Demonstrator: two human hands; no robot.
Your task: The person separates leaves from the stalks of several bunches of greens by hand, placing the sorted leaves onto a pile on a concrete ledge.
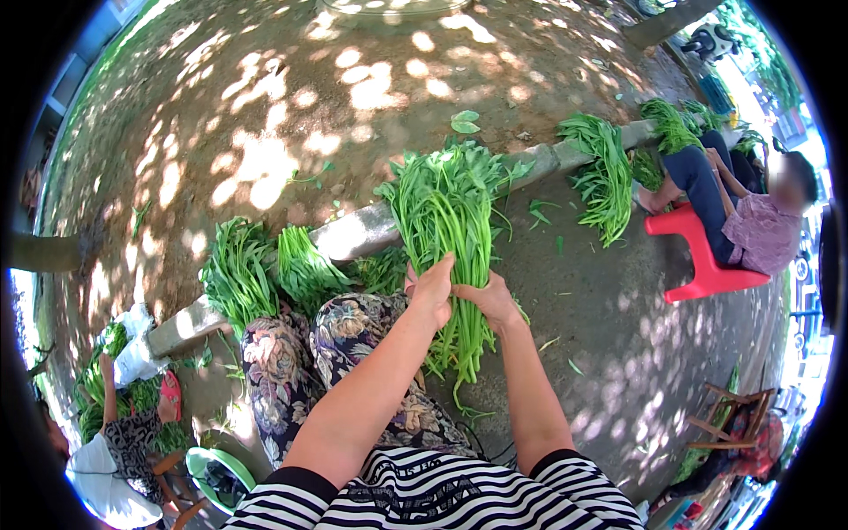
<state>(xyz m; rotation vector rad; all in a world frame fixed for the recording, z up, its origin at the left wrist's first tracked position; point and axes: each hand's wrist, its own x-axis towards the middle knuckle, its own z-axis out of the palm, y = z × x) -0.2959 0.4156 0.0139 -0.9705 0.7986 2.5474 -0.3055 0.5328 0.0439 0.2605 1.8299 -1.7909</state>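
Both my hands are wrapped round a large bunch of water spinach (455,212), its leaves pointing away from me and its long pale stems hanging toward my lap. My left hand (432,290) closes on the stems from the left side. From the right, my right hand (491,302) grips the same bunch, its thumb lying across the stems close to the left hand. Some stem ends trail loose below my hands. Two more bunches, a darker bunch of greens (238,276) and a lighter bunch of greens (307,269), lean by the kerb beyond my knees.
A low concrete kerb (358,231) crosses in front, with dirt ground beyond. Another greens pile (603,168) lies over it at right. One person (767,221) sits on a red plastic stool (698,252); another person (110,473) is at lower left near a green basin (201,461).
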